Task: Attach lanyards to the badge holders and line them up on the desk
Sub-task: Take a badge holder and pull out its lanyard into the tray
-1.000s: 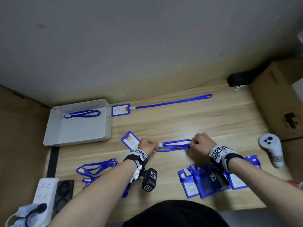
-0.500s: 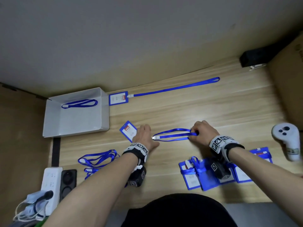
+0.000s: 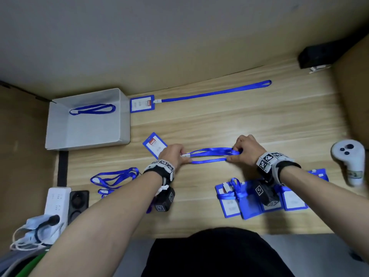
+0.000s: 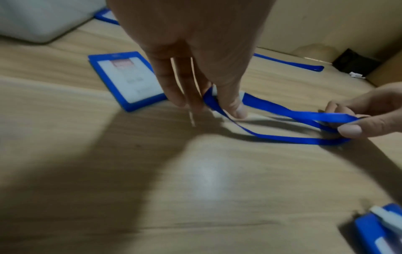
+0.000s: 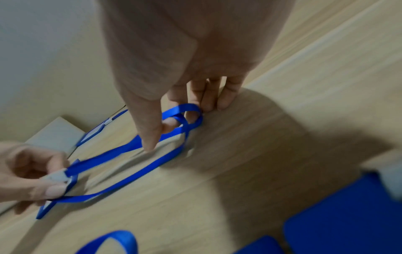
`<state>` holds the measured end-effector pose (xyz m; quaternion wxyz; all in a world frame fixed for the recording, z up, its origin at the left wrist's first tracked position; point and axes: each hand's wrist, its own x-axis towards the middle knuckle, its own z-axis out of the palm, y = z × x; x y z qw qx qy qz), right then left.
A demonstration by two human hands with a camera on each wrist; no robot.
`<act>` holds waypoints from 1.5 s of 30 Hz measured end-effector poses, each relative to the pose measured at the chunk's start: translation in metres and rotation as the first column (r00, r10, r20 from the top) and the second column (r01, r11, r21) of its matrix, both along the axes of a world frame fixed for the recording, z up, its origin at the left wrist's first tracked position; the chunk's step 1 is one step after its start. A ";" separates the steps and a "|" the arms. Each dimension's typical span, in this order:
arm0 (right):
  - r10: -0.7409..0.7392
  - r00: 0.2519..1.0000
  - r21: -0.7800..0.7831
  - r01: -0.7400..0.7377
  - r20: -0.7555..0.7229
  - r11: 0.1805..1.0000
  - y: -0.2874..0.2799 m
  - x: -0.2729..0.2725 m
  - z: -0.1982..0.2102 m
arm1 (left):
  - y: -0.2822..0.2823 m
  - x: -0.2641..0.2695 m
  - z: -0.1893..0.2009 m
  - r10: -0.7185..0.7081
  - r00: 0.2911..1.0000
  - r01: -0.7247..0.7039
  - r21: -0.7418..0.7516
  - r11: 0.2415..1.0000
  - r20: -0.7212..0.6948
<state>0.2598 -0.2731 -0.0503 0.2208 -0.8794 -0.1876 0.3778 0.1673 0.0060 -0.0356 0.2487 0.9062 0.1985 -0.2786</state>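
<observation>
Blue ribbon lanyard (image 3: pixel 209 155) stretches above the wooden worktop (image 3: pixel 219 120), unattached: left hand (image 3: pixel 174 154) fingers pinch its white clip end, right hand (image 3: pixel 246 150) fingers pinch the loop. One blue plastic badge holder with lanyard (image 3: pixel 142 103) lies finished along the back. The loose blue badge holder (image 3: pixel 152 143) beside the left hand and a pile of blue holders (image 3: pixel 247 200) seemingly remain.

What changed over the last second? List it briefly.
The left hand let go of the lanyard half a second ago and lay flat; now it pinches the white clip end again. The right hand kept the loop end. The loose badge holder stayed beside the left hand.
</observation>
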 end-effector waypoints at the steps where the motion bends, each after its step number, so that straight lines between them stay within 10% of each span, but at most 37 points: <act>1: 0.008 1.000 -0.010 -0.008 -0.011 1.000 0.002 0.000 0.004 | 0.007 -0.004 0.005 0.020 1.000 -0.020 -0.014 1.000 0.012; 28: -0.252 0.956 0.296 0.286 -0.148 0.912 0.365 0.014 0.101 | 0.376 -0.035 0.100 0.247 0.936 -0.226 -0.111 0.968 0.249; 45: -0.209 0.978 0.127 0.205 0.022 0.971 0.525 0.046 0.073 | 0.503 0.029 0.083 0.065 0.992 -0.092 0.276 0.957 0.107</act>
